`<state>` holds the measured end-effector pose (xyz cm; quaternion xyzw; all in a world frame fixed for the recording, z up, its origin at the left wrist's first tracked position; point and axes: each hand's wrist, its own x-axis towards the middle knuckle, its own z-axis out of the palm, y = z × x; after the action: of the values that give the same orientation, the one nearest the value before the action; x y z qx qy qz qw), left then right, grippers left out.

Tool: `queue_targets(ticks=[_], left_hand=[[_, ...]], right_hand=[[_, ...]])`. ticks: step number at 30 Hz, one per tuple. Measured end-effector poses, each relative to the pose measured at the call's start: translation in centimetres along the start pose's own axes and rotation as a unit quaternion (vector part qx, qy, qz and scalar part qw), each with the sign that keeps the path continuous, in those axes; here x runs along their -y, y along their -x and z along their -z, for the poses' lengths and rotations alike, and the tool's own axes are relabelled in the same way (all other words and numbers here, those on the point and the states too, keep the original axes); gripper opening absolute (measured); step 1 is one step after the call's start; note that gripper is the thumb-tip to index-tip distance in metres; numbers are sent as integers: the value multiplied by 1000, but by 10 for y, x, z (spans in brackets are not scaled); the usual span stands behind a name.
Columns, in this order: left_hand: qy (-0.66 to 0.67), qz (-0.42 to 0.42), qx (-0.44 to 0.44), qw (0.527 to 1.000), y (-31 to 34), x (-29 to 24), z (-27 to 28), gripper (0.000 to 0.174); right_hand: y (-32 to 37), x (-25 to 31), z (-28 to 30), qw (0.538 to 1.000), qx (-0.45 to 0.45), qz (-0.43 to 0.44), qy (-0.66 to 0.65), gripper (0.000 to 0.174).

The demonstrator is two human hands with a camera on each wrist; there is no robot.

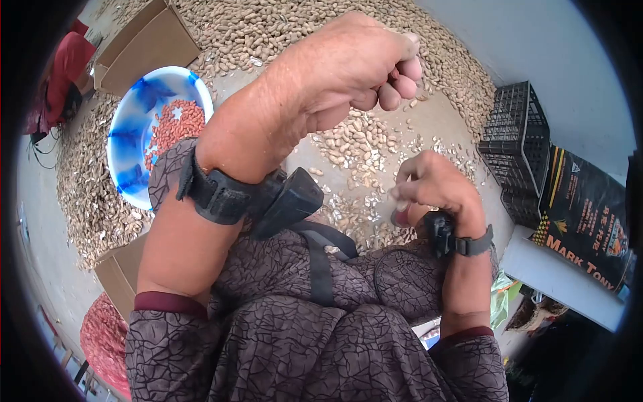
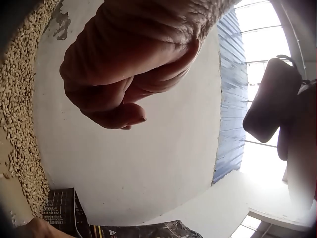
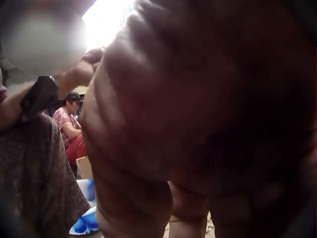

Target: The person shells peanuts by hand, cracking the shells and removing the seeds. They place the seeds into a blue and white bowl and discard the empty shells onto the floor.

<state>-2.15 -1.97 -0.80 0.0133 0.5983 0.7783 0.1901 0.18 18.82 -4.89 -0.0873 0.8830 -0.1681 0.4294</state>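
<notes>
My left hand is raised over the floor with its fingers curled in toward the palm. A small dark red peanut kernel shows between those fingers. In the left wrist view the same hand has its fingers bent in against a pale wall, the palm hidden. Lower and to the right, my right hand hangs with bent fingers, thumb and forefinger close together beside a pile of unshelled peanuts. I cannot tell whether it holds anything. Its palm fills much of the right wrist view, dark and blurred.
A blue-and-white basin with red peanut kernels stands at left. A large peanut heap lies at the back. Empty shells and a cardboard box are left; a black crate is right. Another person sits beyond.
</notes>
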Motion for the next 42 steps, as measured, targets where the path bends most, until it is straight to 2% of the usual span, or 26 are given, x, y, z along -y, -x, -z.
queue_targets(ticks=[2, 4, 5, 6, 9, 17, 25, 26, 28, 32, 33, 34, 35, 36, 37, 38, 40, 41, 42], left_hand=[[-29, -6, 5, 1000, 3, -4, 9, 22], [67, -43, 78, 994, 2, -3, 20, 19], [128, 62, 51, 988, 12, -25, 13, 14], [128, 63, 47, 989, 11, -24, 16, 14], [126, 49, 36, 990, 7, -21, 24, 15], [108, 18, 8, 994, 2, -13, 39, 16], [92, -13, -2, 996, 3, -10, 50, 18], [90, -22, 0, 996, -8, -11, 49, 18], [89, -37, 0, 995, 0, -12, 48, 18], [85, -74, 11, 994, 2, -19, 37, 19], [82, -83, 17, 993, 1, -20, 34, 19], [86, -60, -18, 994, -1, -17, 30, 17], [90, -39, -52, 994, -3, -14, 27, 16], [86, -53, -44, 994, -5, -10, 26, 16], [88, -27, -41, 995, -7, -5, 27, 17], [90, -1, -38, 995, -11, 0, 28, 19], [84, 18, -46, 995, -15, 10, 26, 19], [83, 6, -35, 996, -17, 15, 24, 19], [48, 25, -43, 998, -19, 20, 21, 21]], right_hand=[[-29, -6, -26, 991, 45, -45, 119, 20], [-58, -15, -48, 987, 11, -9, 158, 21], [-77, -25, -62, 985, -30, 27, 165, 21], [-97, -33, -75, 981, -72, 63, 171, 21], [-141, -34, -105, 982, -104, 89, 127, 18], [-217, -36, -188, 979, -110, 105, 133, 17], [-227, -39, -199, 968, -100, 158, 166, 16], [-227, -41, -198, 968, -103, 157, 167, 16], [-217, -39, -194, 987, -135, 67, 52, 16], [-215, -53, -150, 987, -116, 105, -26, 15], [-204, -44, -126, 981, -93, 88, -143, 17], [-190, -35, -102, 962, -69, 73, -255, 21], [-173, -26, -79, 961, -83, 77, -251, 21], [-154, -15, -57, 941, -89, 90, -314, 18], [-134, -6, -36, 916, -94, 106, -376, 17], [-115, 0, -17, 915, -111, 112, -370, 17], [-77, 8, 12, 863, -97, 152, -473, 16], [-61, 12, 23, 863, -112, 157, -468, 16], [-47, 16, 32, 840, -132, 180, -494, 17]])
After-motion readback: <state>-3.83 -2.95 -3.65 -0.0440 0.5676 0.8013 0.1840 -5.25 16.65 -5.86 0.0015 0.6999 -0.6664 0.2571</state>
